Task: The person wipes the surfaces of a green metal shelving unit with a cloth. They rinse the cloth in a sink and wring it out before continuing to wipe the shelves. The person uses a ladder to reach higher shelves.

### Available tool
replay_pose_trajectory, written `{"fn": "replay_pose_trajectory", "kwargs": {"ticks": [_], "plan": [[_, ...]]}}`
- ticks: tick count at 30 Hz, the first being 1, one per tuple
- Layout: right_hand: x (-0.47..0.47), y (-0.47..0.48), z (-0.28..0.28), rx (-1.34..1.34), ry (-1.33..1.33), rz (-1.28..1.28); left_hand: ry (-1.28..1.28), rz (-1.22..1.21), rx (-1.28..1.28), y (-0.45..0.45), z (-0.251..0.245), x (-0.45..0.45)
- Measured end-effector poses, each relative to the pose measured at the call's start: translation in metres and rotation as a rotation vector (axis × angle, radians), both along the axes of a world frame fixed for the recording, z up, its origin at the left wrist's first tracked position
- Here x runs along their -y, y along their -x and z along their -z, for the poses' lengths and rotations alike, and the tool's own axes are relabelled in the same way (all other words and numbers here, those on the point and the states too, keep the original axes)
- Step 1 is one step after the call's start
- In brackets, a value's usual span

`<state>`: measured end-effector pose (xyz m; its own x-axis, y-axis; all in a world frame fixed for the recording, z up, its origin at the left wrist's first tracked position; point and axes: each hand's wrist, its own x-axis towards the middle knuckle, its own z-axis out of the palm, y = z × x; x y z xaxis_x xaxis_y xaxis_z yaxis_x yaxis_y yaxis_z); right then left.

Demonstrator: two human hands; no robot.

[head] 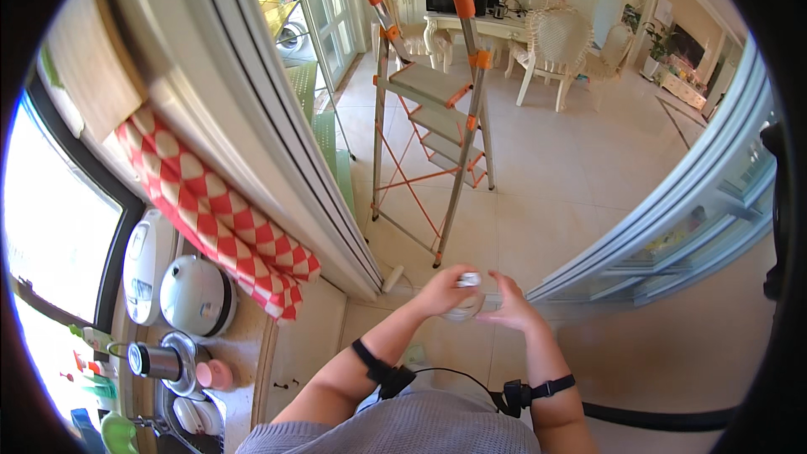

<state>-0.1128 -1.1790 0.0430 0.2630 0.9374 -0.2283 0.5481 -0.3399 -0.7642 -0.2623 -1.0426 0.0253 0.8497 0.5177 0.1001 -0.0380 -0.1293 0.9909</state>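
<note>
In front of my body, my left hand point(444, 293) is closed around a clear bottle point(465, 310) with a whitish, shiny top point(469, 279). What the bottle holds is too blurred to tell. My right hand point(512, 306) is just to the right of it, fingers spread and curved toward the bottle. Its thumb comes close to the bottle's lower side; I cannot tell whether it touches. Beyond both hands an orange and grey folding stepladder point(435, 113) stands unfolded on the tiled floor.
Sliding glass door panels point(681, 233) are stacked on the right, with a door frame point(284, 107) on the left. A red-and-white checked cloth point(220, 221) hangs over the left counter point(243, 328), which holds a white kettle-like appliance point(197, 296) and a pink cup point(214, 374). Chairs point(558, 44) stand farther off.
</note>
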Motion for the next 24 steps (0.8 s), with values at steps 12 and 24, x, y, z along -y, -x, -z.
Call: {"fn": "replay_pose_trajectory", "kwargs": {"ticks": [12, 24], "plan": [[-0.15, -0.24, -0.012, -0.856, -0.299, 0.148, 0.283, 0.192, -0.031, -0.263, -0.062, -0.151], [-0.355, -0.446, -0.037, -0.512, -0.48, 0.221, 0.306, -0.477, 0.145, -0.474, -0.027, -0.295]]}}
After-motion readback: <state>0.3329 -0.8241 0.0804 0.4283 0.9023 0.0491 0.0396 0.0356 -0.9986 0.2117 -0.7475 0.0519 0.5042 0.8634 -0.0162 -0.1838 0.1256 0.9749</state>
